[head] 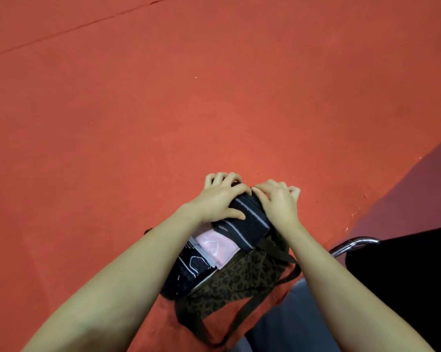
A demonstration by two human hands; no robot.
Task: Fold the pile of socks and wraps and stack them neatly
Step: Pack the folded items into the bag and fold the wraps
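A black wrap with grey stripes (pixel 250 221), rolled into a thick bundle, lies on top of a small stack on the red floor. My left hand (pixel 219 199) grips its left end with curled fingers and the thumb across the fabric. My right hand (pixel 280 201) grips the right end, fingers curled over the far edge. Under the wrap lie a folded pink piece (pixel 215 246) and a black sock with white line patterns (pixel 189 269). All of these rest on a leopard-print bag (pixel 237 283).
The red floor (pixel 214 97) stretches out ahead and to the left. Dark straps of the bag (pixel 252 308) trail toward me. A black chair with a chrome tube frame (pixel 354 243) stands at the right, and my grey trouser leg (pixel 290 323) is below it.
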